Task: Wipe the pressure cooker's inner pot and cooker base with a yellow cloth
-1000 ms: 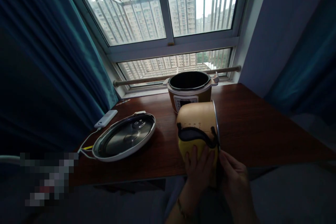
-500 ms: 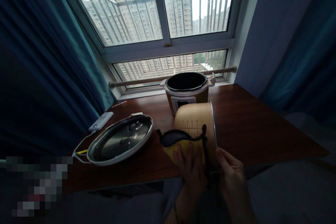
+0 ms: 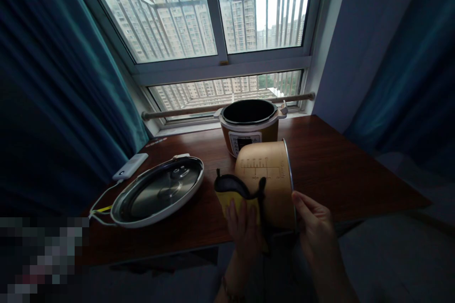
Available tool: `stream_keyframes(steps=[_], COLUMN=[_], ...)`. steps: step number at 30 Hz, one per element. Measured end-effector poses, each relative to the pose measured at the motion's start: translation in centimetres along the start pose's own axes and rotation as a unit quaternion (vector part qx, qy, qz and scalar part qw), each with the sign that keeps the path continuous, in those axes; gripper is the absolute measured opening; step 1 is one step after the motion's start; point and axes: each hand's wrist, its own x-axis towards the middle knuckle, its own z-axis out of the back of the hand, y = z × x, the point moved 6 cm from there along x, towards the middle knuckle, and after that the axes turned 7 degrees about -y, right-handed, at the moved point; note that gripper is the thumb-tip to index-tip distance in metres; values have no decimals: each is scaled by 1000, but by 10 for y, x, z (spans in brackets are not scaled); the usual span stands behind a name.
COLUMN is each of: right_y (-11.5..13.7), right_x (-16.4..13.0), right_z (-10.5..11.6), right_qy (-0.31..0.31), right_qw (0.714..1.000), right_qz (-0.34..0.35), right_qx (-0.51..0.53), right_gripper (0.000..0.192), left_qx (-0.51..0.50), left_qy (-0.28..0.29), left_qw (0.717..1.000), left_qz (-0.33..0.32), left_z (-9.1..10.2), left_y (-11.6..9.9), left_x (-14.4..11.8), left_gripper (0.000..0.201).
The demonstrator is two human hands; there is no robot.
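A gold inner pot [image 3: 272,165] with measuring marks lies tilted on its side, its rim facing right, above the near part of the table. My right hand [image 3: 314,218] pinches that rim between thumb and fingers. Against the pot's outer wall near its base, my left hand [image 3: 243,225] presses a yellow cloth [image 3: 227,199] with a dark edge and grey underside. The fingers lie along the cloth, and its upper edge curls away from the pot. Behind the pot stands the cooker body [image 3: 249,125], open at the top, with a control panel at its front.
A round lid [image 3: 159,194] with a white rim lies inner side up on the left of the brown table [image 3: 337,165]. Beyond it are a white power bank [image 3: 131,167] and its cable. A window [image 3: 220,59] and blue curtains border the table.
My left hand has slid the cloth left along the pot toward its base, baring more of the wall and markings. My right hand keeps its hold on the rim.
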Motion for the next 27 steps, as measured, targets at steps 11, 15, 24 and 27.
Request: stream_keyframes(steps=[11, 15, 24, 27], right_y=[-13, -24, -37, -34], right_x=[4, 2, 11, 7], right_z=[25, 48, 39, 37], right_qy=[-36, -101, -26, -15], right_qw=[985, 958, 986, 993], right_qz=[125, 156, 93, 69], right_qx=[-113, -216, -133, -96], right_gripper=[48, 45, 40, 37], left_qx=[-169, -123, 53, 48], left_qy=[14, 19, 63, 43], left_qw=[929, 947, 996, 997], left_qz=[328, 295, -30, -42], left_z=[-7, -8, -24, -24], left_y=[16, 13, -65, -73], left_x=[-7, -7, -18, -17], left_gripper=[51, 54, 37, 30])
